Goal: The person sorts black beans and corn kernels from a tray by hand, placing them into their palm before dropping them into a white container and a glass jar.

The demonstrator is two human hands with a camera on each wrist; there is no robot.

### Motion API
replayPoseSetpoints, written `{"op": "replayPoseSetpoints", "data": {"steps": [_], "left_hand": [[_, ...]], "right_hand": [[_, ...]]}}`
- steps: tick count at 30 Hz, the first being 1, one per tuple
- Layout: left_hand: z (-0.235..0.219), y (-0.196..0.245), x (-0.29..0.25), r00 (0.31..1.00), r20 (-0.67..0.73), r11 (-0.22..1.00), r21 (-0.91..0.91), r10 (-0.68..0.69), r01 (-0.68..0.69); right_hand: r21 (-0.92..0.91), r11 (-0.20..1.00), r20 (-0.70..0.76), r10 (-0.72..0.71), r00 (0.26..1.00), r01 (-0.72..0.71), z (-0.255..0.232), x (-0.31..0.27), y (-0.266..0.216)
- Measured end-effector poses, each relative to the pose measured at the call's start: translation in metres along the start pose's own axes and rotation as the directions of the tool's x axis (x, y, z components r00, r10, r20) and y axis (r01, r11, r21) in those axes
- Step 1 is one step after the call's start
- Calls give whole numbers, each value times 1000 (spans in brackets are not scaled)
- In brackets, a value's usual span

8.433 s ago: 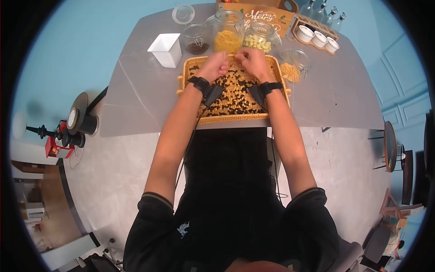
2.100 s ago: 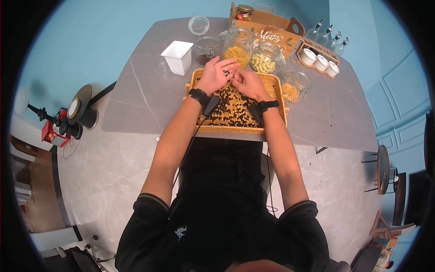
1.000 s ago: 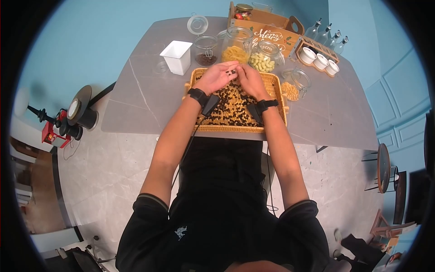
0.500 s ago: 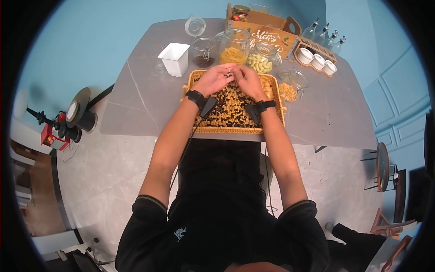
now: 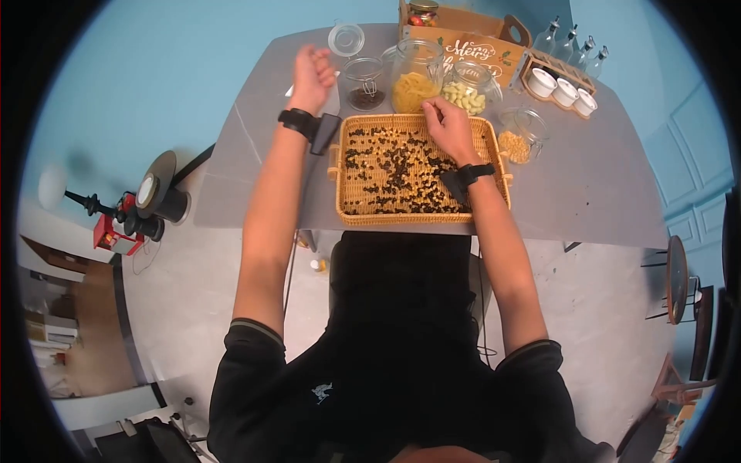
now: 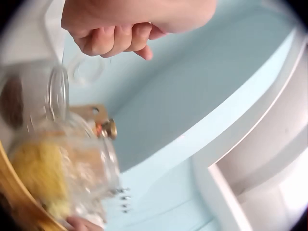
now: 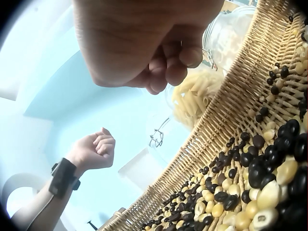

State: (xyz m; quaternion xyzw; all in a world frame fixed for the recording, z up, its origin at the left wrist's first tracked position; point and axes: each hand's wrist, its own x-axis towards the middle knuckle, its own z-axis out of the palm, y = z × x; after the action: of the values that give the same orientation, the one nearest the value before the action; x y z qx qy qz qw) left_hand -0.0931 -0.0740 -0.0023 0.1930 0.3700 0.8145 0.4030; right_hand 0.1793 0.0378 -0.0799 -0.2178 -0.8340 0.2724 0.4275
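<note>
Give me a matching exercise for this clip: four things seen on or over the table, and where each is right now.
Things:
1. left hand
2. right hand
3. pasta jar
4. wicker tray

Places:
a. at the table's near edge, in front of the person
b. raised over the white container, left of the jars
c. over the far rim of the tray
d. just behind the tray, between two other jars

Pairs: 1-b, 2-c, 3-d, 4-a
</note>
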Motion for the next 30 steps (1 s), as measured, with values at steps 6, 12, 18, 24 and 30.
{"op": "replayPoseSetpoints", "data": {"steps": [6,12,18,24,30], "left_hand": [[-62,22,59,966,53,229,967,254,-114],[-61,0,62,969,204,-524,846,143,-100],[-36,3,46,985,58,-425,897,-161,-122],[-31,5,50,965,-59,-243,970,-255,-5],[-23,11,42,971,-31,-71,997,-238,14]], "right_hand": [[5,1000,50,-22,999,22,-2,0,-1],[-24,999,80,-46,996,48,-3,-1,-2],[-39,999,148,2,989,4,-7,-2,-6],[-21,996,124,-79,989,83,-3,-3,0],[-25,998,166,-56,985,61,-5,-4,-2]]}}
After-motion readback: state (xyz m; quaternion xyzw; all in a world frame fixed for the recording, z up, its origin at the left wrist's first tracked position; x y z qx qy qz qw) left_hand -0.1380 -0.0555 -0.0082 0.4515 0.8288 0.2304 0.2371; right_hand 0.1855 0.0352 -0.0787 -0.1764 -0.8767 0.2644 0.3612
